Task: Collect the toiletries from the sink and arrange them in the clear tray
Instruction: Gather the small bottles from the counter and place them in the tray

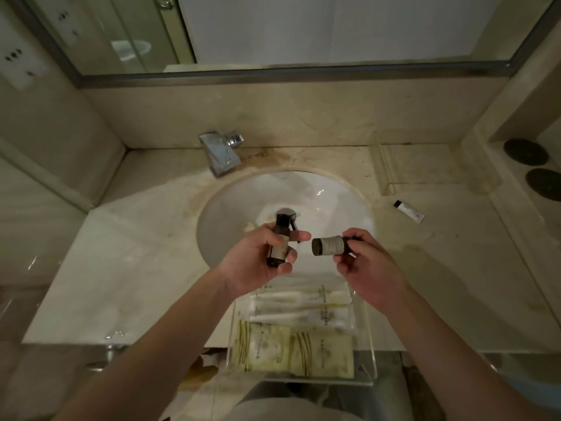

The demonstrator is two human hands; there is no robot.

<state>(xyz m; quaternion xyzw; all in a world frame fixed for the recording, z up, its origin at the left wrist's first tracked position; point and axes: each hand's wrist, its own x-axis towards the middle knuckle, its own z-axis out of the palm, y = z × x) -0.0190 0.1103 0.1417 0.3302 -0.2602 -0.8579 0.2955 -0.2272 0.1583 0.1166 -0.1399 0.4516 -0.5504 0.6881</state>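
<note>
My left hand [258, 262] grips a small dark bottle [278, 241] with a pale label, held upright over the white sink [343, 202]. My right hand [368, 268] pinches a second small dark bottle [329, 246], held sideways with its base pointing left. Both hands hover above the sink's front edge. Just below them, at the counter's near edge, the clear tray [372, 360] holds wrapped toothbrush packets [303, 305] and yellowish sachets [291, 350]. A small white tube [408, 211] with a black cap lies on the counter right of the sink.
A chrome faucet [221, 153] stands behind the sink at the left. A second clear tray [431, 165] sits at the back right of the counter. Two dark round coasters [534, 165] lie on a ledge at the far right. A mirror spans the back wall.
</note>
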